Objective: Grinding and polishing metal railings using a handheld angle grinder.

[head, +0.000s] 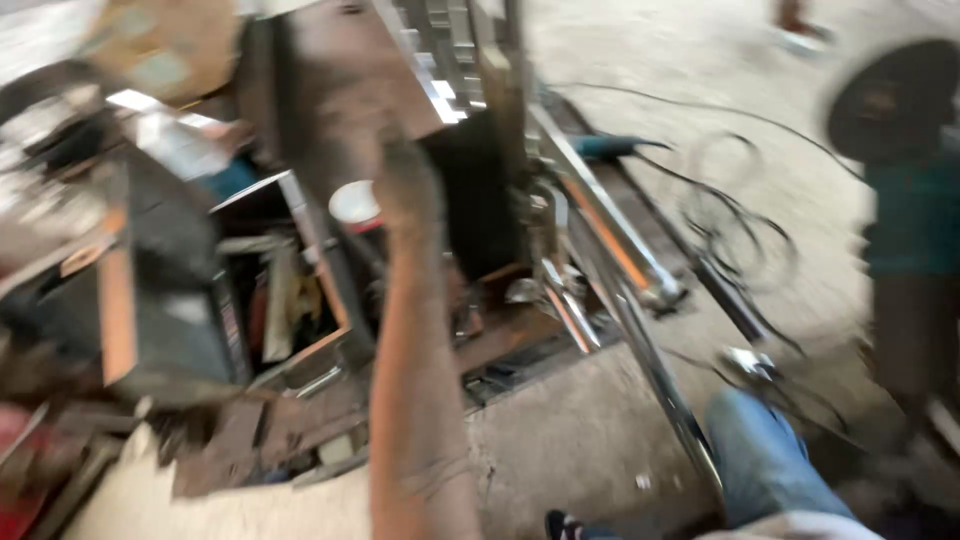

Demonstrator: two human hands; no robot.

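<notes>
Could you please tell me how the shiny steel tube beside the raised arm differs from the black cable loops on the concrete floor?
The long shiny steel tube runs straight and rigid, slanting down the frame; the thin black cable curls in loose loops. The tube is bright, with an orange reflection; the cable is dull and dark. The tube rests among the metal parts beside the outstretched hand; the cable lies flat on the floor. Both are long and slender.

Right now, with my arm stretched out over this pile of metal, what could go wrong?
1. Your hand reaches in beside a white cup, among crowded metal scraps; their edges might cut you.
2. Black cables loop across the floor beside your knee; you might trip over them.
3. Long metal bars lean at an angle nearby; a bump might make them slide. The picture is blurred, so details are unsure.
</notes>
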